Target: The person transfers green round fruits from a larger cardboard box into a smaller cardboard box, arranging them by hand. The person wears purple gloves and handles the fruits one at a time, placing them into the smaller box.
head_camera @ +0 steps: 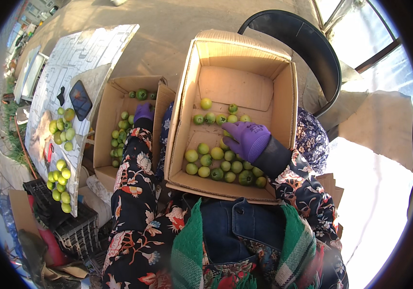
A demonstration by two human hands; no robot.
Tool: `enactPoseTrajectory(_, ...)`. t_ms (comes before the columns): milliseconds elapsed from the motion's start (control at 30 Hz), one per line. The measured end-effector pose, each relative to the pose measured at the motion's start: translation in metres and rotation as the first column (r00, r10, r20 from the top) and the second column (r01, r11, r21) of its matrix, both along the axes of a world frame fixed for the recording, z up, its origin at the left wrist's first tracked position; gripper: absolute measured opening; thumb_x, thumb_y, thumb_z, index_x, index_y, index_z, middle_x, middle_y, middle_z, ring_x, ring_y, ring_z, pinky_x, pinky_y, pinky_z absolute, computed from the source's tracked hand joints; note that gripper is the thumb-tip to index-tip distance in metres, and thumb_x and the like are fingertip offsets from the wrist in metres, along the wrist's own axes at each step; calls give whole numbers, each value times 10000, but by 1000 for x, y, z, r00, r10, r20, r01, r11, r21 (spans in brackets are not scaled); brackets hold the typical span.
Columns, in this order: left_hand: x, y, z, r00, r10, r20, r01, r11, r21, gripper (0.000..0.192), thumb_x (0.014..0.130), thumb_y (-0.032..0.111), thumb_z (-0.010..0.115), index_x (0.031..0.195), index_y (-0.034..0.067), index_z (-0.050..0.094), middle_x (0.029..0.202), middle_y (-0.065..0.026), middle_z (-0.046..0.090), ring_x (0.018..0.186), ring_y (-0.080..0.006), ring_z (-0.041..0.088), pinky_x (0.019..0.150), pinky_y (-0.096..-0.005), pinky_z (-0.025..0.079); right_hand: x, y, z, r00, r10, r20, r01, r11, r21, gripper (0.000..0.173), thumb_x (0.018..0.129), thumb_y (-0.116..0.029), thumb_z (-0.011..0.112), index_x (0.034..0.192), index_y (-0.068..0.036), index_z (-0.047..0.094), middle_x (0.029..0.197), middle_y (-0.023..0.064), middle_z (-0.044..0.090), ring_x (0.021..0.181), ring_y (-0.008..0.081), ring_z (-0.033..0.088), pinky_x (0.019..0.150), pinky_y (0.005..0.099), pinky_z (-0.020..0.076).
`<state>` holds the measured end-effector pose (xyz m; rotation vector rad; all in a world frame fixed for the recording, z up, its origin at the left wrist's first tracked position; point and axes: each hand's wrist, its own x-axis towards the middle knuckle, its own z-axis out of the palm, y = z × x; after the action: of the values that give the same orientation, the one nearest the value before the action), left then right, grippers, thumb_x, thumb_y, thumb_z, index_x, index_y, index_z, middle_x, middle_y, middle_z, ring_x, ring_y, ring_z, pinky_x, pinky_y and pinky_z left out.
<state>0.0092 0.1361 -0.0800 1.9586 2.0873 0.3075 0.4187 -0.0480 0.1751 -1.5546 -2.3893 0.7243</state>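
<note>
My right hand (246,139), in a purple rubber-coated glove, reaches into a large cardboard box (287,90) resting on my lap. Its fingers are over green tomatoes; whether they grip one is hidden. Green and yellowish tomatoes (217,153) lie in rows on the bottom of that box, with bare cardboard at its far end. A smaller cardboard box (101,144) stands to the left, lower down, and also contains green tomatoes (122,135). Inside it is my left hand (144,112), gloved in purple too, back upward, near the tomatoes; its fingertips are mostly out of sight.
On the left, a white patterned board (83,50) carries a smartphone (80,100), red-handled scissors (50,152) and two groups of tomatoes (62,132). A black plastic crate (78,231) sits below it. Beyond the large box is a black round-backed chair (300,32).
</note>
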Motion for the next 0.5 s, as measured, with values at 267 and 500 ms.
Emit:
enactPoseTrajectory(267,20,-22,86,194,193,962,-220,964,-149,421,1003,424,657,1204,54,649,1097,-139,717,968,-267,683,782,-386,565,-1,-2,0,998,4,-56,0,997,80,333,956,-232,658,1243,-67,621,948,203,701,864,405,685,725,504,541)
enactPoseTrajectory(500,91,-67,236,-663,294,689,396,918,-11,421,1033,422,591,1318,112,576,1273,-188,649,944,-339,683,702,-411,570,-4,1,22,975,-99,-198,109,993,40,335,973,-208,650,1272,-61,611,984,221,705,922,389,694,763,465,563)
